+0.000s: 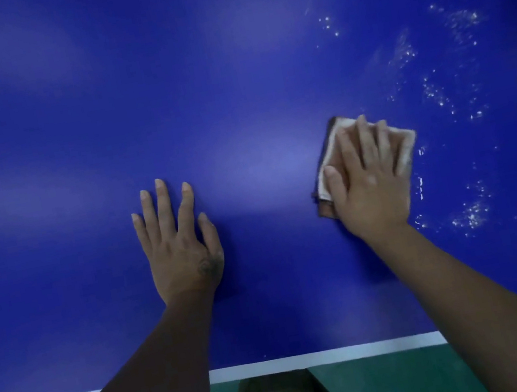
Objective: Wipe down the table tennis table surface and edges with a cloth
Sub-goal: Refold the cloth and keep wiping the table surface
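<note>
From the head view, we are in the middle of wiping the blue top of the surface (232,96). Our right grip (369,183) lies flat, with its fingers straight and a little apart, and it presses the cloth (332,151) down on the top. It does not curl round the cloth. The cloth sits under the palm and fingers, and its corners peek out past the fingertips and beside the thumb. It looks soft and folded, pale with a brown rim. Our left grip (179,244) lies flat too, fingers apart, holding nothing, well to the left of the right grip. We think it just props us up. To the right of the right grip, and farther out past it, we see many small white specks (471,217). They may be drops or dust; we cannot tell which. To the left of that grip the top looks smooth. So we think the next move is to slide the cloth right, into the specks, pressing flat so it does not slip out. The white edge line (313,359) runs behind both wrists, and we think the edges come later.
</note>
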`<action>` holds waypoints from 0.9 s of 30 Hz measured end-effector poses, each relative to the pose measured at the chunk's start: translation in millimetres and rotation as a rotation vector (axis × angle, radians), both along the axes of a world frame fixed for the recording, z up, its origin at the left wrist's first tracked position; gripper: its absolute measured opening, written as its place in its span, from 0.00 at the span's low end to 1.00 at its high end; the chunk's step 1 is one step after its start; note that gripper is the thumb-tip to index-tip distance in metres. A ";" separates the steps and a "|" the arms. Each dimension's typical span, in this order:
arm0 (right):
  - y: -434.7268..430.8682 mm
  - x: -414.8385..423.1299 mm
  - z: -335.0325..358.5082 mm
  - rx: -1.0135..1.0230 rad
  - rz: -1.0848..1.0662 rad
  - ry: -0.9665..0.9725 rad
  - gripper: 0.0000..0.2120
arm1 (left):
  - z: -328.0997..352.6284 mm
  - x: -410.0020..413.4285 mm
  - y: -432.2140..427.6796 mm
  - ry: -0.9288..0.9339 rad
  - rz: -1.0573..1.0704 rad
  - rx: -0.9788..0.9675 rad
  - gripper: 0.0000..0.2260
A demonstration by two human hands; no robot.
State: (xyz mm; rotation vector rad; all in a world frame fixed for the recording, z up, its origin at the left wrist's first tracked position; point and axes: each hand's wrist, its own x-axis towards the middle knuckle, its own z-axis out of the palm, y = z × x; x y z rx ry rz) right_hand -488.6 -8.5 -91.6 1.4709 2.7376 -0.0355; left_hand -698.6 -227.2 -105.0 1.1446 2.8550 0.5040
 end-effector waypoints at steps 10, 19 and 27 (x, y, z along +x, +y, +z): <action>-22.3 -135.5 -9.0 -0.072 0.378 0.253 0.31 | -7.5 -4.0 -1.9 0.018 -0.019 -0.015 0.26; 46.2 -13.6 -1.6 -0.027 -0.001 0.047 0.31 | -7.5 -3.6 -2.5 -0.021 -0.012 -0.028 0.27; 31.8 -86.9 2.0 -0.043 0.279 0.018 0.30 | -11.0 -4.4 -5.5 -0.040 -0.016 -0.013 0.27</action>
